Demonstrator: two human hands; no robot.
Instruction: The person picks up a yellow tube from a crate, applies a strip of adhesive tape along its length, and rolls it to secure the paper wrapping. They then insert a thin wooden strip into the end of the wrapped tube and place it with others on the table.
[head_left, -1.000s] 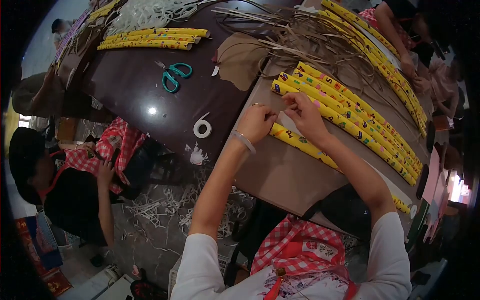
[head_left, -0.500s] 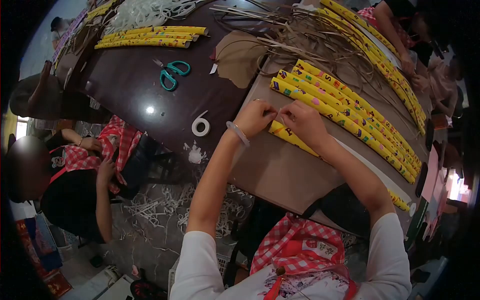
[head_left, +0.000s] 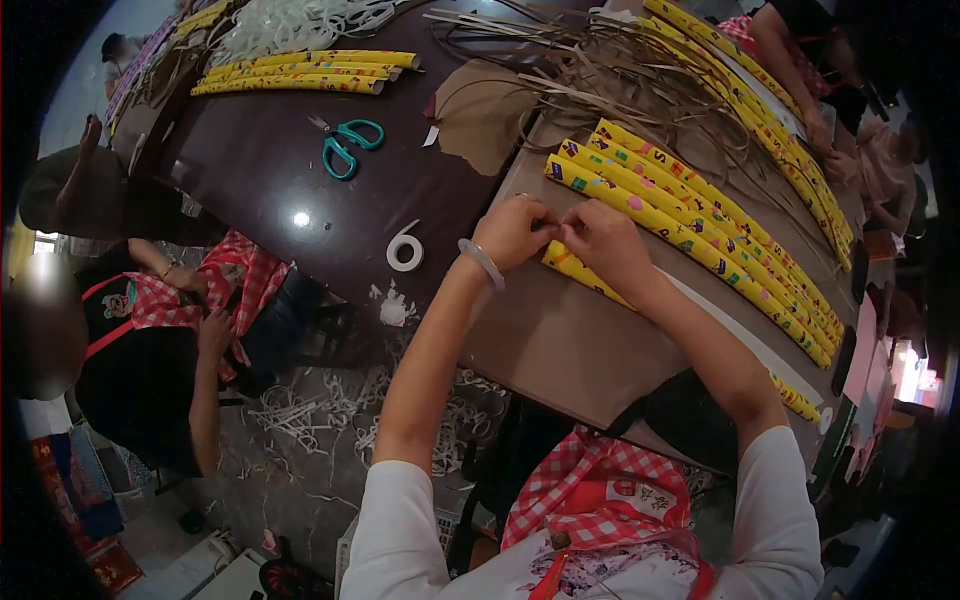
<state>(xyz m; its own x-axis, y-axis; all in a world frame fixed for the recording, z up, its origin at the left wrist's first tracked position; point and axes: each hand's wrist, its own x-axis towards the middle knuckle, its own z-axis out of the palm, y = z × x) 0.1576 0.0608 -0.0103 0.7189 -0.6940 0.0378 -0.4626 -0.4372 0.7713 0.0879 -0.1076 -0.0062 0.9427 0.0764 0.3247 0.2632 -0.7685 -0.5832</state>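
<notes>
My left hand (head_left: 514, 232), with a bangle on its wrist, and my right hand (head_left: 606, 243) meet with fingers pinched, nearly touching. Whatever lies between the fingertips is too small to make out. Partly covered by my right hand and forearm, a yellow patterned tube (head_left: 580, 273) lies on the brown board. Just beyond my hands several more yellow patterned tubes (head_left: 690, 238) are lined up side by side. To the left of my left hand a roll of white tape (head_left: 393, 262) rests on the dark table, its loose end sticking up.
Teal-handled scissors (head_left: 338, 160) lie on the dark table (head_left: 250, 170). Brown strips (head_left: 640, 85) are heaped beyond the tubes, and white strips (head_left: 290, 30) at the far left. White scraps (head_left: 396, 308) lie at the table edge. Other people sit left and at far right.
My fingertips have come closer together, and my left hand has shifted slightly right. The person at the left has leaned lower and further left.
</notes>
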